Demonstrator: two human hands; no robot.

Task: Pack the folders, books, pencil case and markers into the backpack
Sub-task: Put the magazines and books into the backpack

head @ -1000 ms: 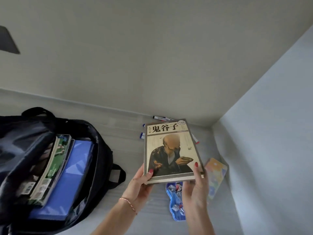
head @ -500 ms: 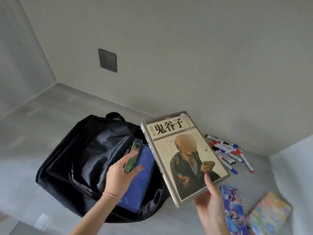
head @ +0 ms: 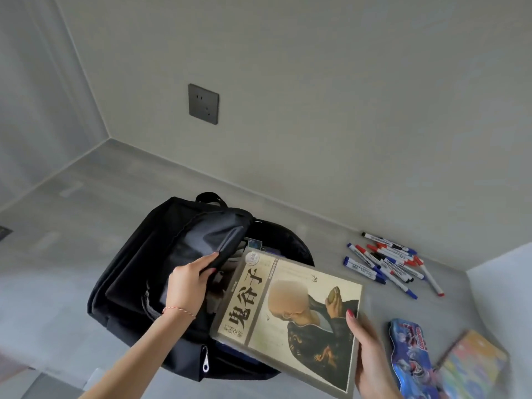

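**Q:** Black fabric fills the middle of the view. What is it, and what is being done to it?

**A:** A black backpack is seen lying on a grey surface, its main opening turned toward the right. The upper flap of the opening is pinched and held up by the left hand, fingers curled round the flap's edge.

**Q:** Where is the book?

**A:** A large tan hardcover book, with bold black Chinese characters and a painted seated figure on its cover, is held flat and face-up by the right hand. It is gripped at its right edge, thumb on the cover, fingers hidden beneath. Its far left corner already overlaps the mouth of the backpack; most of it is still outside.

**Q:** Which relation matters for the coming move?

**A:** The opening lies to the left of the gripping hand and slightly away from it. The book's long axis runs from near left to far right, roughly across the opening rather than into it. Judged from this, the book would have to be turned and slid leftward under the raised flap. The left hand is nearer the opening; the right alone carries the book.

**Q:** What is left on the surface?

**A:** A loose heap of whiteboard markers is seen to the right by the wall. A blue printed pencil case and a colourful thin book lie just beside the right hand. Something blue shows inside the backpack, too hidden to be named.
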